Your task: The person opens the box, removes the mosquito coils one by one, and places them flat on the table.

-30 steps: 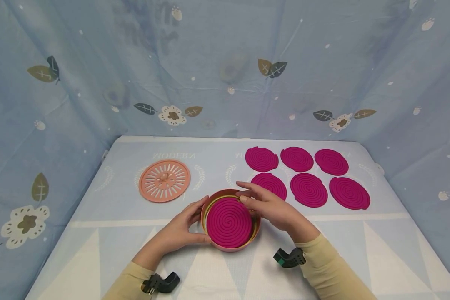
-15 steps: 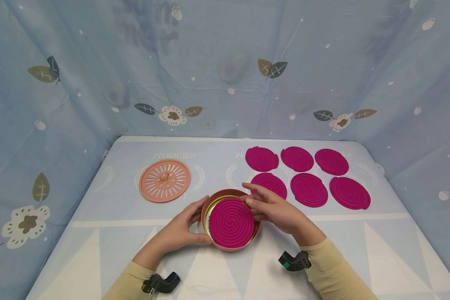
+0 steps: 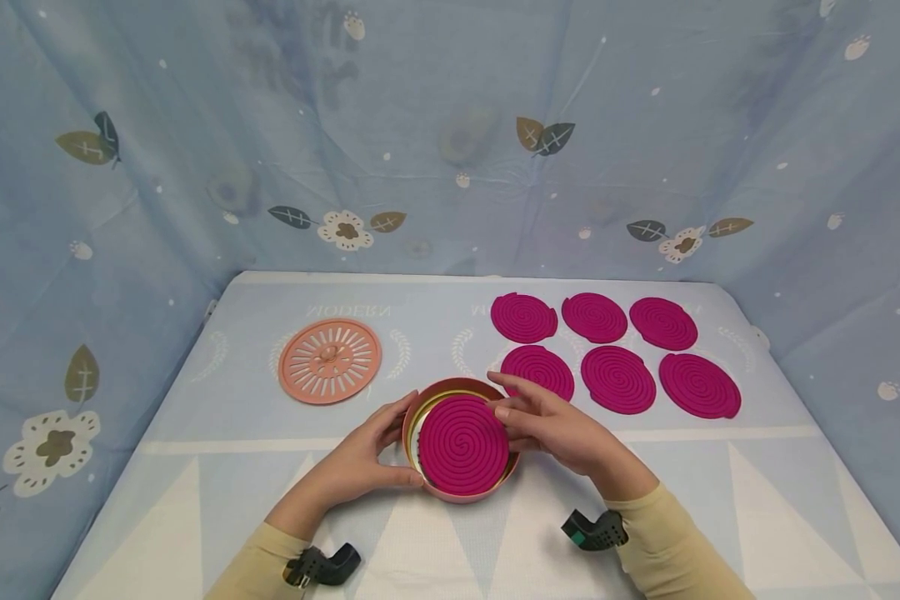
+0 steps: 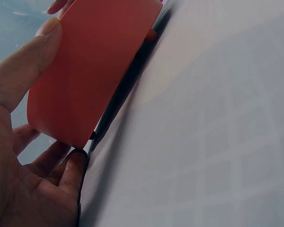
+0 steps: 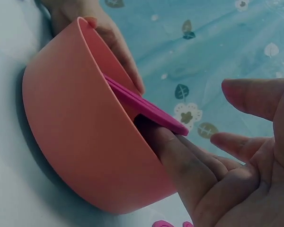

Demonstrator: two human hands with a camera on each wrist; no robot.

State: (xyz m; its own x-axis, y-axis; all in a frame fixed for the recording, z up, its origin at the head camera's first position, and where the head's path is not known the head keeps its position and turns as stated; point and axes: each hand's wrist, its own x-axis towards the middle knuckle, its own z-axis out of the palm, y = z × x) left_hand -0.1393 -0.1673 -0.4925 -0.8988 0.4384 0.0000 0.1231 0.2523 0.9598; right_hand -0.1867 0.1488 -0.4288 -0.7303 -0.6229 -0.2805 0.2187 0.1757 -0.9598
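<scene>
A magenta mosquito coil (image 3: 463,446) lies partly inside a round salmon-pink mosquito coil holder (image 5: 80,127). In the right wrist view the coil is tilted, one edge raised above the holder's rim. My right hand (image 3: 555,429) has fingers (image 5: 184,163) reaching over the rim and under this raised edge, while its thumb stands apart from the coil. Holding the far and near left side of the holder's outer wall is my left hand (image 3: 367,454), its thumb on the wall (image 4: 80,71) in the left wrist view. The holder's bottom is mostly hidden.
A slotted salmon-pink lid (image 3: 330,361) with a small knob lies at the back left. Several more mosquito coils (image 3: 618,380) are spread flat in two rows at the back right, one partly behind my right hand. A patterned curtain (image 3: 450,142) hangs behind the table.
My right hand has drawn back to the right, mostly in the first half second. The coil has shifted slightly right, baring the holder's inner left side. My left hand has stayed put.
</scene>
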